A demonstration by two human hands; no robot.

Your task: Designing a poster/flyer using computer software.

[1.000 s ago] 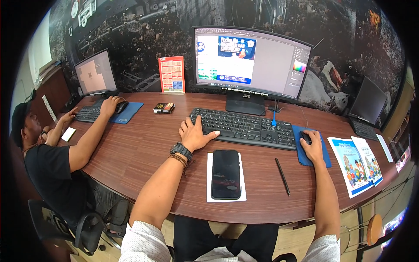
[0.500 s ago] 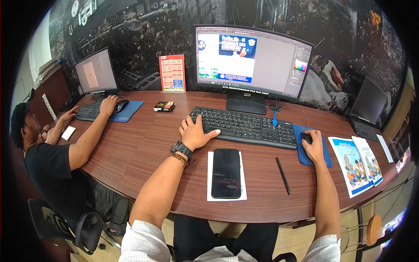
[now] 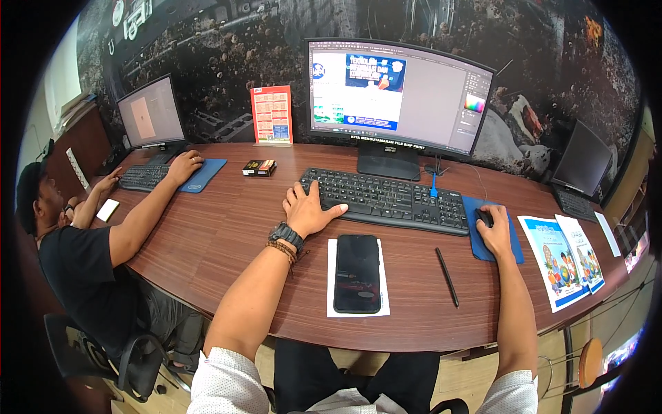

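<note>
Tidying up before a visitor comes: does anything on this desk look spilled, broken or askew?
Nothing stands out. The left hand rests on the keyboard, the right hand on the mouse. The phone lies square on its white sheet, and the pen lies loose beside it.

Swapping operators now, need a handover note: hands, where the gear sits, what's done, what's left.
Left hand: resting flat on the left end of the black keyboard, fingers spread.
Right hand: cupped over the mouse on the blue mouse pad.
Monitor: a design program is open with a poster layout on screen.
Black phone lies screen-dark on a white sheet, a pen to its right, printed flyers at the far right.
Done or left: the pictures do not show how far the layout is.
</note>
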